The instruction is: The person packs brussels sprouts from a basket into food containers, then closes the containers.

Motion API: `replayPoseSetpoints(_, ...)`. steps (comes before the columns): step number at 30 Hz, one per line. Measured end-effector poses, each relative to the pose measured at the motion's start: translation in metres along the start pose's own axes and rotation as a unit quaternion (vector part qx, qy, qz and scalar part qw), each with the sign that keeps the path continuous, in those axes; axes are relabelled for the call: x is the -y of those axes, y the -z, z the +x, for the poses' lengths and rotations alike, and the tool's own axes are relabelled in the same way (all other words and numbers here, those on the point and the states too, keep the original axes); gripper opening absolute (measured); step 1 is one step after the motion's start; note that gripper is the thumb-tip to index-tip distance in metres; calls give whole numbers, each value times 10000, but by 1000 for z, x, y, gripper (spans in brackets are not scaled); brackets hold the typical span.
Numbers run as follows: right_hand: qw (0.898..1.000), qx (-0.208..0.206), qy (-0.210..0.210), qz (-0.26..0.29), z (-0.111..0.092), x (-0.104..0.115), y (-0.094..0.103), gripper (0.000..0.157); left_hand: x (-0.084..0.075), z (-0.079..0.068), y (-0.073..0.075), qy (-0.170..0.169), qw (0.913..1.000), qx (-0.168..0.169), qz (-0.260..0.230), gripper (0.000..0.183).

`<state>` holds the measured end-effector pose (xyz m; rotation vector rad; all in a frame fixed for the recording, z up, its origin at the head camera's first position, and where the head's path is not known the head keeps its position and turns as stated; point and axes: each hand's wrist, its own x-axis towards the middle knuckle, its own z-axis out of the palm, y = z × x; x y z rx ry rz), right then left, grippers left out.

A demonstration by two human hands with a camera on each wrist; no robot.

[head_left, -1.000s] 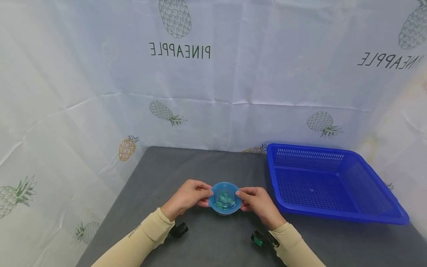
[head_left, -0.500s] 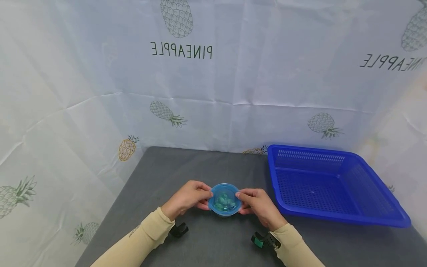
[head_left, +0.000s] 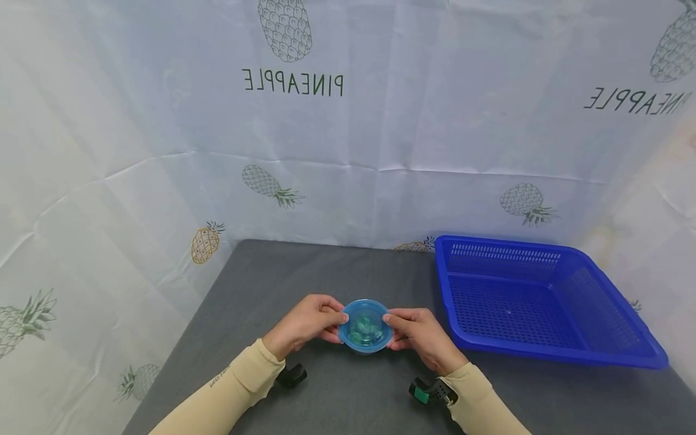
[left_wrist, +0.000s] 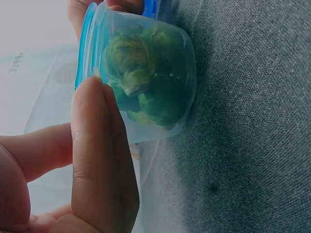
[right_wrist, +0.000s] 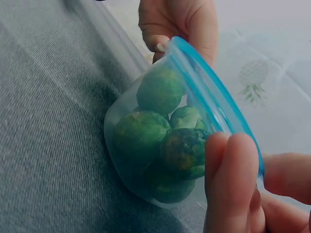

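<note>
A small round clear plastic container (left_wrist: 165, 97) holds several green Brussels sprouts (right_wrist: 141, 136). Its translucent blue lid (head_left: 366, 326) sits on top and faces the head camera. From the left, my left hand (head_left: 307, 321) pinches the lid's rim, thumb above and fingers beneath. My right hand (head_left: 424, 334) grips the opposite side of the rim in the same way. Both wrist views show fingertips (left_wrist: 90, 104) under the lid's edge. The container's base is close to the grey cloth; whether it touches, I cannot tell.
To the right on the grey-covered table (head_left: 283, 266) stands a blue perforated plastic basket (head_left: 502, 305). A white curtain (head_left: 375, 133) printed with pineapples hangs behind the table and at its sides. Each wrist wears a dark strapped device (head_left: 429, 391).
Both hands keep their hold on the lid's rim. The container has shifted very slightly toward the person; otherwise the scene looks the same.
</note>
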<state>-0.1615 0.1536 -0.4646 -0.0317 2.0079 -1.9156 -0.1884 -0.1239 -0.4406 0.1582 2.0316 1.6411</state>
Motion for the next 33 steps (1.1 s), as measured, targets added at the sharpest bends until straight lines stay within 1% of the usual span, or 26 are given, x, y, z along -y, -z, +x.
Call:
replayPoseSetpoints(5,9996,-296,8,-10,3,0,-2,43,0,2,1,-147,9999,38,82,26)
replayPoseSetpoints(10,9988,-479,-26,-77,4,-1,-5,42,3,6,2,-201,9998,30,41,26)
replayPoseSetpoints(17,9975,-702,89,-70,6,-4,-9,43,9,9,6,-265,9996,-90,-76,37)
replayPoseSetpoints(24,9956,-885,114,-297,4,-4,-10,45,13,12,9,-271,9995,-83,-148,42)
replayPoseSetpoints(26,9938,-977,91,-519,1,0,-10,47,14,12,9,-291,9994,-78,-143,42)
replayPoseSetpoints(28,9890,-1083,53,-1004,-4,6,-11,54,14,11,9,-280,9995,-83,-80,42)
replayPoseSetpoints(30,9771,-1176,-19,-1773,-13,16,-12,63,11,8,9,-256,9995,-158,35,41)
replayPoseSetpoints(33,9509,-1163,-152,-2864,-34,35,-12,73,5,0,12,-381,9971,-462,473,41)
